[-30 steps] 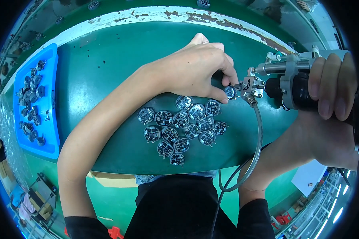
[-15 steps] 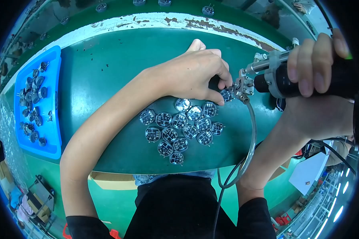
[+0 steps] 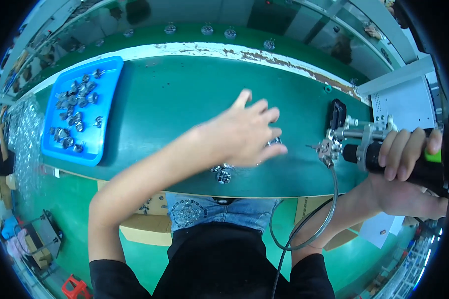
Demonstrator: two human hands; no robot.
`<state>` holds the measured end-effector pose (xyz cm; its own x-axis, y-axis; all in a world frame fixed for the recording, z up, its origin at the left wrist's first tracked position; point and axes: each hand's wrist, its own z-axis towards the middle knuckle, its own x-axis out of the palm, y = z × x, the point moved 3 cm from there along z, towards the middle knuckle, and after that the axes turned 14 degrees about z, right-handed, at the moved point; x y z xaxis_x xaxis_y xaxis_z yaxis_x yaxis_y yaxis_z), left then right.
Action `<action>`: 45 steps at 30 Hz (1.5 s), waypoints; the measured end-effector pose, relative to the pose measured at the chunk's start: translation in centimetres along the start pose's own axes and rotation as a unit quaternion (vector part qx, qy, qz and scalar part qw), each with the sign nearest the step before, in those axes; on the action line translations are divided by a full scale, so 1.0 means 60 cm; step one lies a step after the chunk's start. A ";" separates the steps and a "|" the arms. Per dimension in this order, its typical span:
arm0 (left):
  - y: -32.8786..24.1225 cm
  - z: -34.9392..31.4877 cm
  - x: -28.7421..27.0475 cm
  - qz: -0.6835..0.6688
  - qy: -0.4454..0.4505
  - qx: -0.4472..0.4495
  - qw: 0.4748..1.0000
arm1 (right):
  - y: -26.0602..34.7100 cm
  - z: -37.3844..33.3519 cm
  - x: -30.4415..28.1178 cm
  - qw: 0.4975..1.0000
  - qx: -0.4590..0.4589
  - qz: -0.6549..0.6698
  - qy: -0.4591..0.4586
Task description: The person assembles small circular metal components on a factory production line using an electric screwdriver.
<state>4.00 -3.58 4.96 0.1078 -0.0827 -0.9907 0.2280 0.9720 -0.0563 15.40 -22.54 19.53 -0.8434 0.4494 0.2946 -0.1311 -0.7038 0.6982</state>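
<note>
The left hand (image 3: 244, 134) lies flat and open-fingered over the cluster of small round metal parts (image 3: 223, 175) on the green bench (image 3: 174, 99), gripping none, while the right hand (image 3: 409, 164) wraps the powered screwdriver (image 3: 364, 149) just clear.

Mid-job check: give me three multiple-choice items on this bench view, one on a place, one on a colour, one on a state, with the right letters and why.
1. Where is the tray of small metal parts?
A. On the bench's left end
B. Under the right hand
C. On the floor

2. What colour is the tray?
A. Red
B. Blue
C. White

3. How is the left hand?
A. Closed around the tool
B. Off the bench
C. Spread flat over the round metal parts

Answers: 1 A, the tray lies at the left of the green bench top. 2 B, its rim is bright blue. 3 C, its fingers are splayed over the parts, while the right hand grips the powered screwdriver.
</note>
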 end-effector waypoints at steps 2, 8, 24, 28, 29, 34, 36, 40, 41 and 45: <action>-0.049 -0.030 0.014 0.030 -0.056 -0.061 0.996 | 0.010 -0.017 -0.032 1.000 -0.002 0.019 -0.002; -0.088 -0.055 0.055 0.071 -0.102 -0.174 0.977 | 0.014 -0.041 -0.019 0.999 0.005 0.037 -0.037; -0.073 -0.271 0.022 0.115 -0.088 -0.402 0.904 | -0.015 -0.043 -0.062 0.994 0.021 0.100 -0.020; -0.111 -0.409 0.000 0.125 -0.080 -0.453 0.879 | -0.029 -0.036 -0.083 0.993 0.034 0.109 -0.017; -0.123 -0.440 -0.006 0.125 -0.075 -0.463 0.874 | -0.032 -0.034 -0.090 0.994 0.028 0.102 -0.015; -0.168 -0.550 -0.027 0.148 -0.068 -0.563 0.810 | -0.041 -0.029 -0.086 0.997 0.021 0.071 -0.029; -0.164 -0.559 -0.021 0.142 -0.103 -0.571 0.802 | -0.042 -0.030 -0.079 0.997 0.022 0.058 -0.039; -0.125 -0.506 -0.033 0.104 -0.214 -0.526 0.817 | -0.034 -0.032 -0.072 0.998 0.015 0.031 -0.054; -0.103 -0.486 -0.028 0.113 -0.210 -0.483 0.843 | -0.033 -0.033 -0.071 0.998 0.012 0.051 -0.038; -0.040 -0.408 -0.027 0.157 -0.208 -0.435 0.862 | -0.027 -0.038 -0.055 0.997 0.026 0.049 -0.046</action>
<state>-20.39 -0.39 3.65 0.4112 0.3196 -0.8537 -0.6682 0.7427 -0.0437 17.21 -24.18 15.93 -0.7991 0.4305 0.4197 -0.0221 -0.7186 0.6951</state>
